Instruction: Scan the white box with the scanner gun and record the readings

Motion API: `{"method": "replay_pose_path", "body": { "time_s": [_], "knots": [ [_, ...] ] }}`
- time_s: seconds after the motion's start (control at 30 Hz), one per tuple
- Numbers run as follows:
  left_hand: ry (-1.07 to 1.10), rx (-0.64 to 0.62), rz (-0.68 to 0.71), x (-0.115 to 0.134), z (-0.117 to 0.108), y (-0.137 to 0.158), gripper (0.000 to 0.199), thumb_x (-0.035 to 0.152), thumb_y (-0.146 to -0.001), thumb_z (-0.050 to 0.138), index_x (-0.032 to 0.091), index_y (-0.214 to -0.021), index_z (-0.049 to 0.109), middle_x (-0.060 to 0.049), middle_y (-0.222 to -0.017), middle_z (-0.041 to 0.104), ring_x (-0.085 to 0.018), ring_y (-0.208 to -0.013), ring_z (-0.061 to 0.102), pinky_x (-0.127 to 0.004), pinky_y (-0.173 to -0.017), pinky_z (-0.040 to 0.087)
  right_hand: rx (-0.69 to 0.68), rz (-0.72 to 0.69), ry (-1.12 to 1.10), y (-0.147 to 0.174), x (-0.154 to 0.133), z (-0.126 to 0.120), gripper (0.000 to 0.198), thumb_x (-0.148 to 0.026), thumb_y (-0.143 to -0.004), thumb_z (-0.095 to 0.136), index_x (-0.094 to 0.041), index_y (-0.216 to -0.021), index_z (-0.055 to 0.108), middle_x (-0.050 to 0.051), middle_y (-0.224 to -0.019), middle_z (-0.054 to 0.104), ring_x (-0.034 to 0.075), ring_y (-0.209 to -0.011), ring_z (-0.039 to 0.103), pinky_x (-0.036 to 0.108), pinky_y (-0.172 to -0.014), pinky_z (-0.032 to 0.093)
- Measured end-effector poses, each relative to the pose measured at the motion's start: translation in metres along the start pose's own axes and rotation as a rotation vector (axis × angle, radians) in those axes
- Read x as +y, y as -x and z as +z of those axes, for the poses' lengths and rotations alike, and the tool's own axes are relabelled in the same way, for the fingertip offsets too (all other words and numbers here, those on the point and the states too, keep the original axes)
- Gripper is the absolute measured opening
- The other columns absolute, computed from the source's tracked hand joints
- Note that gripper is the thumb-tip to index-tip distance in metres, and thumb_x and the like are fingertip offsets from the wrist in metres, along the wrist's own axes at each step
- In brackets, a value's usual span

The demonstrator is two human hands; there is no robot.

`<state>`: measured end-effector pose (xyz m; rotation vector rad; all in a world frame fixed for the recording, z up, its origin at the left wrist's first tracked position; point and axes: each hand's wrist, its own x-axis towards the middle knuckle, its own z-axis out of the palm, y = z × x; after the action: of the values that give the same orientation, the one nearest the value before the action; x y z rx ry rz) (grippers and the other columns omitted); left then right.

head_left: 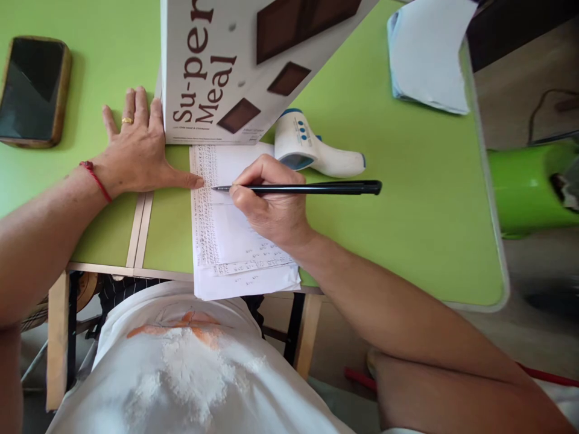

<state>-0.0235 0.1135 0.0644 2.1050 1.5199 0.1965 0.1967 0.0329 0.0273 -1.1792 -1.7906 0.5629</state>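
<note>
My right hand [278,205] pinches the black ballpoint pen [325,188], tip positioned at the handwritten sheets [233,229]. My left hand [136,154] is spread on the green surface [407,229], left of the sheets, thumb extended over their margin. The "Su-per Meal" box [239,75] is located at the sheets' far end, the infrared thermometer [296,141] to their right.
</note>
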Motion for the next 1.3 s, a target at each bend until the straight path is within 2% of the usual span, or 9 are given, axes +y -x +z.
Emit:
{"method": "replay_pose_path", "body": {
  "time_s": [0.13,0.3,0.53,0.7,0.9,1.13,1.3],
  "knots": [
    [-0.017,0.014,0.012,-0.0002,0.0006,0.0007,0.151,0.082,-0.046,0.08,0.029,-0.166,0.005,0.006,-0.171,0.01,-0.046,-0.154,-0.018,-0.059,-0.123,-0.026,0.007,-0.002,-0.001,-0.0007,-0.0018,0.0004,0.023,-0.033,-0.088,0.06,-0.026,-0.069,0.049,-0.004,-0.06,0.052,0.011,-0.051,0.044,0.029,-0.048,0.043],
    [-0.062,0.016,-0.004,0.0011,0.0008,0.0013,0.151,0.083,-0.048,0.079,0.026,-0.166,0.003,0.004,-0.171,0.012,-0.047,-0.154,-0.016,-0.062,-0.124,-0.022,0.052,0.006,-0.023,-0.0013,-0.0033,0.002,0.022,-0.03,-0.085,0.059,-0.026,-0.068,0.047,-0.005,-0.059,0.053,0.011,-0.051,0.045,0.028,-0.047,0.041],
    [-0.093,0.021,0.0,0.0009,0.0008,0.0013,0.151,0.087,-0.048,0.076,0.026,-0.166,0.003,0.004,-0.171,0.011,-0.048,-0.154,-0.014,-0.063,-0.125,-0.02,0.007,0.001,-0.016,-0.0028,-0.0046,0.0,0.021,-0.029,-0.084,0.059,-0.026,-0.068,0.046,-0.006,-0.058,0.05,0.01,-0.048,0.041,0.029,-0.046,0.04],
    [-0.127,0.01,-0.017,0.0012,0.0,0.0015,0.151,0.085,-0.05,0.077,0.023,-0.166,0.002,0.002,-0.172,0.005,-0.047,-0.155,-0.013,-0.066,-0.125,-0.016,0.015,-0.005,-0.029,-0.0023,-0.0044,0.0001,0.022,-0.027,-0.085,0.06,-0.025,-0.068,0.046,-0.006,-0.059,0.049,0.01,-0.049,0.042,0.029,-0.049,0.04],
    [-0.069,0.034,0.001,0.0001,-0.0002,0.0009,0.15,0.081,-0.046,0.081,0.028,-0.166,0.007,0.006,-0.172,0.01,-0.047,-0.155,-0.013,-0.062,-0.126,-0.019,0.035,-0.016,-0.035,-0.0028,-0.0043,0.0007,0.022,-0.024,-0.084,0.059,-0.025,-0.068,0.045,-0.006,-0.059,0.049,0.01,-0.05,0.043,0.029,-0.049,0.039],
    [-0.049,0.012,-0.014,0.0029,-0.0016,0.002,0.149,0.082,-0.046,0.079,0.028,-0.166,0.006,0.003,-0.171,0.012,-0.048,-0.154,-0.016,-0.062,-0.124,-0.022,0.034,-0.003,-0.023,-0.0025,-0.0047,0.0014,0.022,-0.024,-0.084,0.059,-0.026,-0.069,0.044,-0.006,-0.059,0.048,0.01,-0.05,0.042,0.029,-0.05,0.039],
    [-0.102,-0.013,-0.03,0.002,-0.0021,0.0006,0.152,0.084,-0.047,0.075,0.026,-0.166,0.0,0.004,-0.172,0.003,-0.046,-0.155,-0.016,-0.062,-0.125,-0.02,0.025,-0.016,-0.017,-0.0023,-0.005,0.0,0.022,-0.022,-0.083,0.059,-0.025,-0.068,0.043,-0.006,-0.059,0.048,0.01,-0.051,0.041,0.029,-0.05,0.039]
  ]
}}
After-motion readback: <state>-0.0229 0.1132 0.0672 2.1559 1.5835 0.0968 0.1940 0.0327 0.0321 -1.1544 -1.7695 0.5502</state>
